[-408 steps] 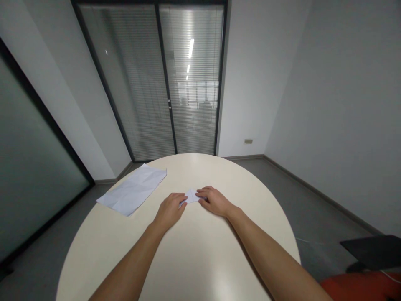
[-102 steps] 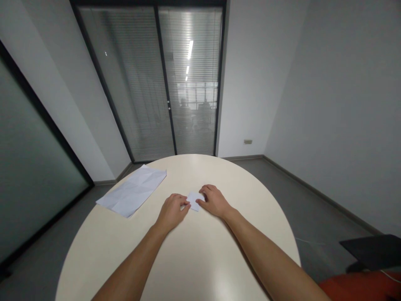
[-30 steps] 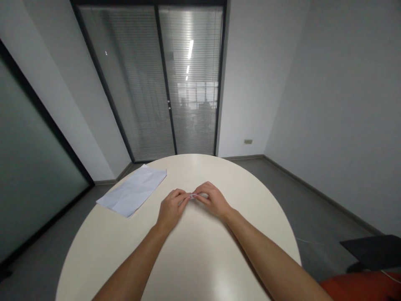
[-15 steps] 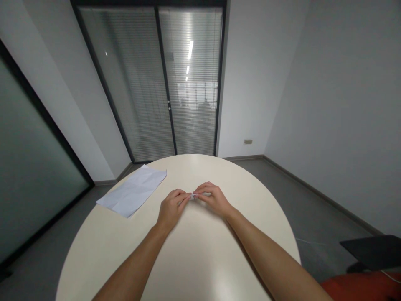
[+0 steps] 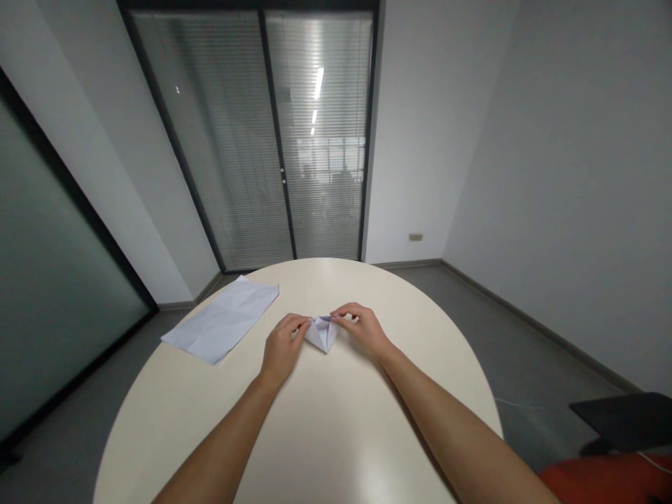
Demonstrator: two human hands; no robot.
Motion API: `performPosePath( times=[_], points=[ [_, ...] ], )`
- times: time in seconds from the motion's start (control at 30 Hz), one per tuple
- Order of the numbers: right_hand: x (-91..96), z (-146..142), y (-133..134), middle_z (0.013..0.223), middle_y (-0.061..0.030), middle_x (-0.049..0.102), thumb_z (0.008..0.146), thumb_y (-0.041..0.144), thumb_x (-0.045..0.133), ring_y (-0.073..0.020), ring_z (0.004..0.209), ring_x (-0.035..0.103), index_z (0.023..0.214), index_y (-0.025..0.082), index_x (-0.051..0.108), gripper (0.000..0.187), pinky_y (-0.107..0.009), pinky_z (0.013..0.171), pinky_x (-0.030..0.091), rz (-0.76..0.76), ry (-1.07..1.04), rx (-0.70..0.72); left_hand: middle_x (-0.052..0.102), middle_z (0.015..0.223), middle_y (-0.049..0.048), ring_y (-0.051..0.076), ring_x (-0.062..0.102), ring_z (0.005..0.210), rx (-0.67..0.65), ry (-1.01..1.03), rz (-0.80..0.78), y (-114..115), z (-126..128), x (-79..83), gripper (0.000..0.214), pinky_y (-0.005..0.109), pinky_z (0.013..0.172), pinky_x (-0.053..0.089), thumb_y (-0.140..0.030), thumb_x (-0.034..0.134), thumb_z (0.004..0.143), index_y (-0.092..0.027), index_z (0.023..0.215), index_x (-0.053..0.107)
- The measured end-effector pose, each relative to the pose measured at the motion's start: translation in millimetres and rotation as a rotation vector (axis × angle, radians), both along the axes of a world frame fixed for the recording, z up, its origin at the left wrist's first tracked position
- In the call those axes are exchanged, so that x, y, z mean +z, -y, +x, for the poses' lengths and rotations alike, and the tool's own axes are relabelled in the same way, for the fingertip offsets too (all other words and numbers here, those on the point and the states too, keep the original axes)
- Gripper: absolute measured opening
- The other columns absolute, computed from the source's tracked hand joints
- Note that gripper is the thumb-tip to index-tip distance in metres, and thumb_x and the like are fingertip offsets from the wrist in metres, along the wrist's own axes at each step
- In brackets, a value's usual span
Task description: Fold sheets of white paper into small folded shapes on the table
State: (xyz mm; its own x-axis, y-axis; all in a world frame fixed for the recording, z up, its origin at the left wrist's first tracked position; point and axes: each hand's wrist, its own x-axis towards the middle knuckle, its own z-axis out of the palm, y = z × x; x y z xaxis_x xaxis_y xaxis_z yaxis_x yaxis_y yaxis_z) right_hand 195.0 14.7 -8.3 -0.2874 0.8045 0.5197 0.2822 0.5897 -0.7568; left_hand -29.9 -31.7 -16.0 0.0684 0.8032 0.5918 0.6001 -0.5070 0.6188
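Between my two hands is a small piece of folded white paper [image 5: 323,337], spread into a pointed shape with its tip toward me. My left hand [image 5: 283,343] pinches its left upper corner between thumb and fingers. The right upper corner is pinched by my right hand [image 5: 363,329]. The paper's top edge looks partly opened, with folds showing inside. Fingertips cover both corners. Farther left, creased white sheets of paper [image 5: 223,320] lie flat, apart from my hands.
All this is on a round cream table [image 5: 309,434]. Beyond its far edge stand glass doors with blinds [image 5: 315,203]. At the lower right are a dark flat object [image 5: 624,420] and something red [image 5: 609,481]. A thin cable [image 5: 519,404] runs near the floor.
My hands have moved slightly apart. The folded paper, mostly hidden by my fingers before, is now spread open and its point shows toward me. The sheets at left stay put.
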Motion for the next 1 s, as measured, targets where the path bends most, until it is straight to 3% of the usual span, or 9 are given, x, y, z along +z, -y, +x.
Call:
performPosePath(
  times=[0.17, 0.57, 0.73, 1.0],
  points=[
    [-5.8, 4.8, -7.1, 0.095, -0.0044, 0.076, 0.088, 0.043, 0.068, -0.0213, 0.091, 0.066, 0.096, 0.024, 0.077, 0.022, -0.034, 0.084, 0.045, -0.051, 0.015, -0.099, 0.072, 0.102, 0.007, 0.02, 0.068, 0.094, 0.064, 0.088, -0.074, -4.8, -2.9, -4.3, 0.024, 0.031, 0.08, 0.055, -0.037, 0.051, 0.097, -0.021, 0.1, 0.069],
    [-10.8, 14.9, -12.5, 0.097, -0.0049, 0.075, 0.091, 0.037, 0.063, -0.0207, 0.092, 0.066, 0.099, 0.022, 0.073, 0.02, -0.035, 0.09, 0.047, -0.037, -0.017, -0.151, 0.073, 0.098, 0.0073, 0.021, 0.069, 0.09, 0.156, 0.266, -0.124, -12.7, -11.3, -10.8, 0.026, 0.031, 0.077, 0.057, -0.04, 0.054, 0.092, -0.02, 0.104, 0.066],
    [-14.1, 18.5, -16.4, 0.101, -0.0055, 0.075, 0.092, 0.035, 0.059, -0.0211, 0.093, 0.065, 0.101, 0.021, 0.071, 0.02, -0.036, 0.09, 0.047, -0.025, -0.015, -0.185, 0.072, 0.103, 0.0085, 0.021, 0.068, 0.091, 0.208, 0.258, -0.113, -14.6, -14.9, -12.1, 0.031, 0.033, 0.078, 0.057, -0.037, 0.051, 0.093, -0.02, 0.114, 0.066],
    [-10.9, 19.5, -14.5, 0.11, -0.0087, 0.075, 0.094, 0.027, 0.055, -0.0216, 0.095, 0.066, 0.108, 0.019, 0.073, 0.025, -0.038, 0.093, 0.049, -0.023, 0.025, -0.219, 0.074, 0.101, 0.0076, 0.022, 0.069, 0.09, 0.296, 0.178, -0.13, -15.1, -18.2, -13.2, 0.021, 0.034, 0.081, 0.054, -0.033, 0.049, 0.094, -0.021, 0.103, 0.065]
  ],
)
